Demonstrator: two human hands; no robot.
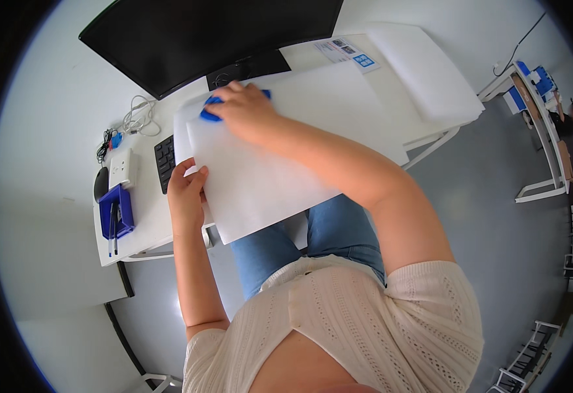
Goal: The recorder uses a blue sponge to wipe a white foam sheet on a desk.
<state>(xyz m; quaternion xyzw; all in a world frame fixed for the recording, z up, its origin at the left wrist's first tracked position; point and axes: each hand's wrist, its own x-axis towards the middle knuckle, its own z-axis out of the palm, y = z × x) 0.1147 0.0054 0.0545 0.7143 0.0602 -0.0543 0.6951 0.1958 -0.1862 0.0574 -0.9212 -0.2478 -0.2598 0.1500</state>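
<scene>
A large white sheet (pixel 280 157) lies over the desk, and its near edge hangs over my lap. My right hand (pixel 247 111) rests on the sheet's far left part. Under its fingers is a flat blue piece (pixel 210 111), pressed against the sheet; most of it is covered, so its exact kind does not show. At the sheet's left edge, my left hand (pixel 187 190) has its thumb and fingers closed on the edge. My right forearm crosses above the sheet.
A black monitor (pixel 208 39) stands behind the sheet. Left of it are a black keyboard (pixel 164 164), a white power strip (pixel 122 168), a mouse (pixel 101 185) and a blue tray (pixel 117 213) with pens. Another white sheet (pixel 424 72) lies at the desk's right end.
</scene>
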